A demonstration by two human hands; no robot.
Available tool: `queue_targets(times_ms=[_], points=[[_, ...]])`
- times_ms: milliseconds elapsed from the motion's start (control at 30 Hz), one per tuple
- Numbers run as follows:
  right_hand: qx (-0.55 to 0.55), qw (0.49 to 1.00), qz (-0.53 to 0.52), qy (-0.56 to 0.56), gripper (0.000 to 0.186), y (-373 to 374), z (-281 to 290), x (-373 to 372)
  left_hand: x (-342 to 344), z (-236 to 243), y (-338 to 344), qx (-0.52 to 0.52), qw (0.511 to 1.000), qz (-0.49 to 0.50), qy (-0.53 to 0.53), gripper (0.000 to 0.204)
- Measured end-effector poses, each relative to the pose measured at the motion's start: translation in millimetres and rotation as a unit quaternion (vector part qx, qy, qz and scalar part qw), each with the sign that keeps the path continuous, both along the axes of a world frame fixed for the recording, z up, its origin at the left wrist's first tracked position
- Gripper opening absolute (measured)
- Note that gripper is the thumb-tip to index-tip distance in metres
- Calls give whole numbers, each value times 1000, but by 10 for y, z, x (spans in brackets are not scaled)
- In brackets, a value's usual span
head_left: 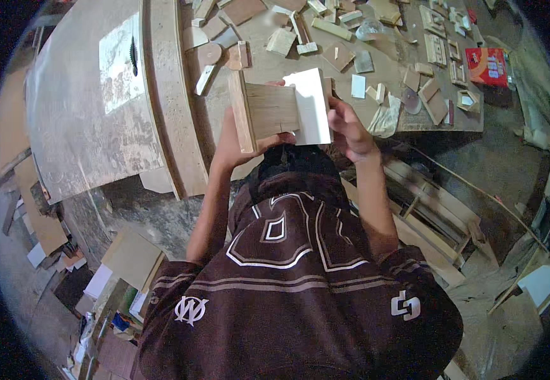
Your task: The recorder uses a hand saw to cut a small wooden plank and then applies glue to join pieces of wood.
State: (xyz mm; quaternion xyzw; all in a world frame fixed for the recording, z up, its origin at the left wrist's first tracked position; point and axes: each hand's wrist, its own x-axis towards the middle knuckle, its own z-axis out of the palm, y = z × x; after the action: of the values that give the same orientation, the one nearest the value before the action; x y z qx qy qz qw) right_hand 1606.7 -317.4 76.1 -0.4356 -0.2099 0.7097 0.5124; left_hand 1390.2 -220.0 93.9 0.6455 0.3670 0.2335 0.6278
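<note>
In front of my body is a small wooden assembly [271,107]: a light wood block with an upright wooden strip along its left end and a white panel [311,106] at its right end. My left hand [227,144] is closed around it from below and behind the strip, with the thumb along the near edge and fingertips showing at the far edge. My right hand [353,132] is at the white panel's right side, fingers bent against it. A darker wooden edge shows between the panel and those fingers, partly hidden.
Wood offcuts and small blocks [281,42] lie scattered over the workbench [256,60]. A red package [486,66] is at its far right. A brush-like black object [133,56] rests on the left board. Long planks [427,209] lie below at right; boards [133,259] stand at lower left.
</note>
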Motion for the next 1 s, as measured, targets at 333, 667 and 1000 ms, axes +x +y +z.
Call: queue_targets(times_ms=[333, 667, 1000], points=[[270, 962, 8, -46, 134, 12, 413, -54, -110, 632, -142, -96, 995, 6, 29, 81], [266, 963, -3, -49, 130, -199, 376, -129, -151, 697, -251, -150, 986, 2, 78, 77], [246, 968, -13, -49, 126, -217, 192, -144, -134, 737, -310, -19, 1000, 10, -17, 80]])
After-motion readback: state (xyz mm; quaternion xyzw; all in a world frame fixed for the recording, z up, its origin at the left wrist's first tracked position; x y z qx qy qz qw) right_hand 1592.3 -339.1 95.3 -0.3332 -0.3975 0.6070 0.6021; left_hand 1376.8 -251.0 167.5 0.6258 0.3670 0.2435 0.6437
